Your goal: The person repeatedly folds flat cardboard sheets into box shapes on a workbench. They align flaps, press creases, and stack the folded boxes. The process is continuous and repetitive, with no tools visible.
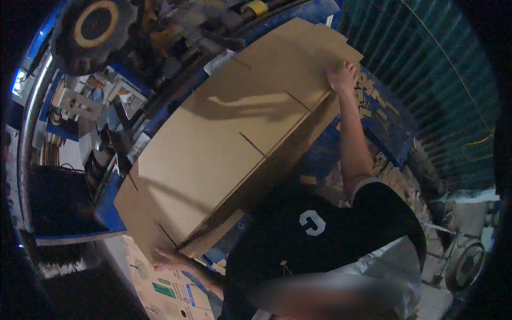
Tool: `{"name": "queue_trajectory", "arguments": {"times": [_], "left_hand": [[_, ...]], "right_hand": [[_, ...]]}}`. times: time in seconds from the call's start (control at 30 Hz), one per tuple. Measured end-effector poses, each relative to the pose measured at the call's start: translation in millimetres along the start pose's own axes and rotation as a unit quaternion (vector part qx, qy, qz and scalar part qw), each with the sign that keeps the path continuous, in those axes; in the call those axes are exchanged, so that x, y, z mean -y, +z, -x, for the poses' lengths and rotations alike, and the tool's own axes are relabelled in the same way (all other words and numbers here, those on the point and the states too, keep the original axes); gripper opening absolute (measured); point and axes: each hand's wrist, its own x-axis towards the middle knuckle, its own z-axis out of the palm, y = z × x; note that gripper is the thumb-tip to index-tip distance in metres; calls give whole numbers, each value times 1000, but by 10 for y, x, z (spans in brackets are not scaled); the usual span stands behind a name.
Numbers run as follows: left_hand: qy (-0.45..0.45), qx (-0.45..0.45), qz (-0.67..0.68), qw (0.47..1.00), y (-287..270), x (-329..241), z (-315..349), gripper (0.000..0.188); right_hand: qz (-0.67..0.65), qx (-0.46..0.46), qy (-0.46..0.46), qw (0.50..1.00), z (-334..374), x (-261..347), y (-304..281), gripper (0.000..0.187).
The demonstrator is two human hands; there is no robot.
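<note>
A large brown cardboard sheet point(213, 138) with several dark slots and crease lines spans the middle, slanting from lower left to upper right. It looks like a flat box blank, with a folded or layered strip along its near edge. At its lower left corner, my left hand point(173, 262) grips the edge, with some fingers lying over the board. My right hand point(343, 79) has its fingers bent round the upper right end. Shadows of the arms fall across the board. What lies beneath the sheet is mostly hidden.
Blue machine parts point(114, 208) and a black lobed knob point(96, 32) stand to the left and upper left. Cardboard scraps point(381, 104) litter the right side. A green corrugated wall point(426, 69) rises behind them. Printed cardboard point(160, 288) lies lower left; a wheel point(465, 264) shows lower right.
</note>
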Motion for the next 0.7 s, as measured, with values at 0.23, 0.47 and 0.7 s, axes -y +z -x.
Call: {"name": "queue_trajectory", "arguments": {"times": [0.23, 0.47, 0.7], "left_hand": [[2, -42, 195, 980, -743, -760, -135, 80], [-30, 44, 307, 950, -672, -722, -314, 44], [-162, 157, 592, 774, -567, -502, -204, 34]], "right_hand": [[-365, -71, 94, 924, -230, -119, 67, 55], [-587, -262, 42, 765, -460, 199, 123, 50], [-727, -61, -162, 664, 487, 350, -1213, 48]]}}
